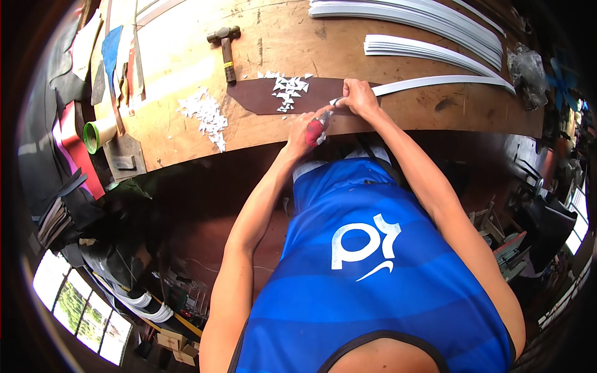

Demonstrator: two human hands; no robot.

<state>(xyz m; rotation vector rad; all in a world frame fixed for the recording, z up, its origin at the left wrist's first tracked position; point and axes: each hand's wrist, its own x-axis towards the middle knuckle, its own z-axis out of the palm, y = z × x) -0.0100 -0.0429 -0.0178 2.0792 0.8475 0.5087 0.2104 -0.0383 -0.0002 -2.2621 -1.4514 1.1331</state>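
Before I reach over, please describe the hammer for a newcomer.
On the wooden table, find the dark brown sheet. By its far left corner lies the hammer, its dark handle marked by a yellow band, unlike the white scraps nearby.

One brown sheet (pixel 329 93) is seen, with one hammer (pixel 228 59) just beyond its left end. Two heaps of white scraps are counted: one heap (pixel 208 118) left of the sheet, the other pile (pixel 287 88) on it. Two bundles of white strips, a nearer bundle (pixel 429 51) and a farther bundle (pixel 410 22), are laid beyond its right end. By its near edge, one red tool (pixel 315 132) and one strip (pixel 444 82) are held.
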